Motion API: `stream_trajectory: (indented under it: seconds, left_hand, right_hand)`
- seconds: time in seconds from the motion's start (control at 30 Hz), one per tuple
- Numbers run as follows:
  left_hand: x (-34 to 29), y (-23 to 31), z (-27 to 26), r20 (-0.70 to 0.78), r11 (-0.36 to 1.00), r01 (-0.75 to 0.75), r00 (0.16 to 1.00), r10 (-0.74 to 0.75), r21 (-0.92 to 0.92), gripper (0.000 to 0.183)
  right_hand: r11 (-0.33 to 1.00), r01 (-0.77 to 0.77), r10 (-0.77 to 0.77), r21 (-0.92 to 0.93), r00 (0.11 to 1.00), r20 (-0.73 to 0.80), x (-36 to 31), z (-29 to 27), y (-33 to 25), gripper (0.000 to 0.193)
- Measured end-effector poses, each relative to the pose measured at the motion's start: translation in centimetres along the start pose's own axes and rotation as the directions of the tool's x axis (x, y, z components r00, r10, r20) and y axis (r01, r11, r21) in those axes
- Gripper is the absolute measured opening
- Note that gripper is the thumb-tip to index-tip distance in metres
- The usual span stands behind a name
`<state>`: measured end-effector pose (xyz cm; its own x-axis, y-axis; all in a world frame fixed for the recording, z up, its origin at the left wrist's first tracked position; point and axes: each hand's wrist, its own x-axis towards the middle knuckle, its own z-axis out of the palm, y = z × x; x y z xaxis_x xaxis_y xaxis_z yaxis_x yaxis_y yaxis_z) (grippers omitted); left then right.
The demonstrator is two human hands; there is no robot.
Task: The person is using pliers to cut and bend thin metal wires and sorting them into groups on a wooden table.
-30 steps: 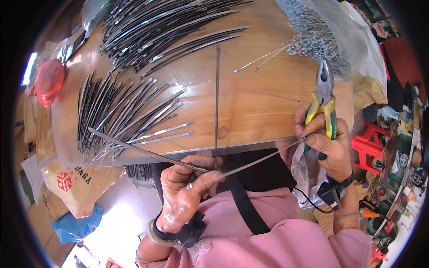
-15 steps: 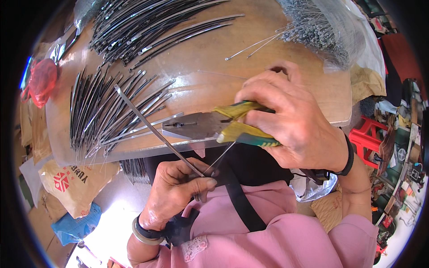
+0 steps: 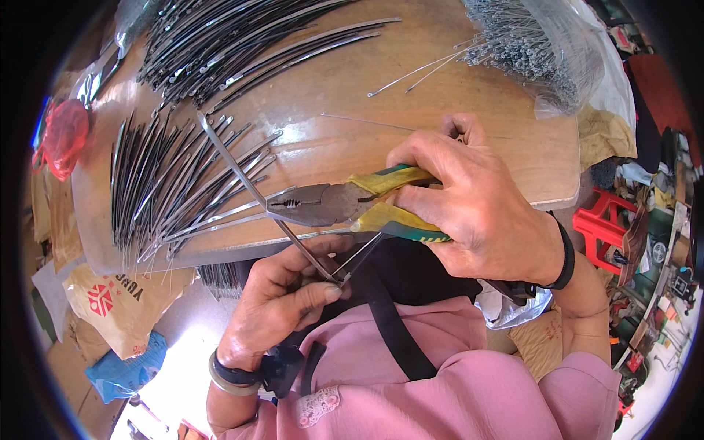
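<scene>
Near the table's front edge, my left hand (image 3: 282,297) pinches the lower end of a narrow, flat metal strip (image 3: 231,163) that slants up to the left. From that end a thin wire (image 3: 363,251) runs up to the right, passing under the pliers. My right hand (image 3: 477,205) grips pliers (image 3: 315,204) with yellow and green handles. Their jaws look closed, with the tip right beside the strip; whether they touch I cannot tell. A second thin wire (image 3: 367,120) sticks out leftward from behind my right fingers.
Dark metal strips lie fanned on the wooden table (image 3: 411,59) in a smaller pile (image 3: 161,183) and a larger pile (image 3: 220,44). A plastic bag of looped wires (image 3: 528,59) sits at the far right. A red bag (image 3: 64,136) is at the left, a red stool (image 3: 605,227) at the right.
The strip has shifted up and tilted steeper, its far end rising on the picture. My left hand has moved slightly left. The pliers have slid a little left, bringing their tip against or over the strip's line.
</scene>
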<state>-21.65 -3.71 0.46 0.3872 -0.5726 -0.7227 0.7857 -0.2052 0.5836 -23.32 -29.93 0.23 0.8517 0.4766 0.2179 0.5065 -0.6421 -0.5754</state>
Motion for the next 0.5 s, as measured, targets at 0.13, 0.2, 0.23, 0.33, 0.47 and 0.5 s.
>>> stream_trajectory:
  seconds: [0.13,0.2,0.23,0.33,0.47,0.5]
  left_hand:
    - [0.4,1.5,-1.8,0.257,0.846,-0.405,0.908,0.33,0.348,0.025]
    - [0.4,2.1,-1.5,0.208,0.89,-0.349,0.932,0.297,0.293,0.025]
    - [0.3,2.4,-1.2,0.179,0.909,-0.32,0.943,0.28,0.265,0.026]
    - [0.3,3.7,0.4,0.086,0.964,-0.111,0.992,0.092,0.243,0.028]
    - [1.2,2.3,0.6,0.133,0.999,0.032,0.991,-0.031,-0.003,0.033]
    - [1.1,1.7,1.2,0.166,0.981,0.041,0.986,-0.009,-0.191,0.031]
  right_hand:
    - [1.0,0.023,-0.024,-0.018,0.998,-0.053,0.0,-0.1,-0.2,0.035]
    - [0.999,0.035,-0.039,-0.04,0.996,-0.081,0.2,-0.3,-0.5,0.032]
    - [0.998,0.04,-0.043,-0.041,0.996,-0.082,0.4,-0.6,-0.9,0.031]
    - [0.998,0.062,-0.065,-0.027,0.994,-0.084,0.7,-0.5,-1.7,0.026]
    - [0.996,0.085,-0.086,-0.02,0.992,-0.093,0.7,0.3,-2.1,0.022]
    - [0.996,0.086,-0.087,-0.019,0.992,-0.094,0.7,0.6,-2.2,0.021]
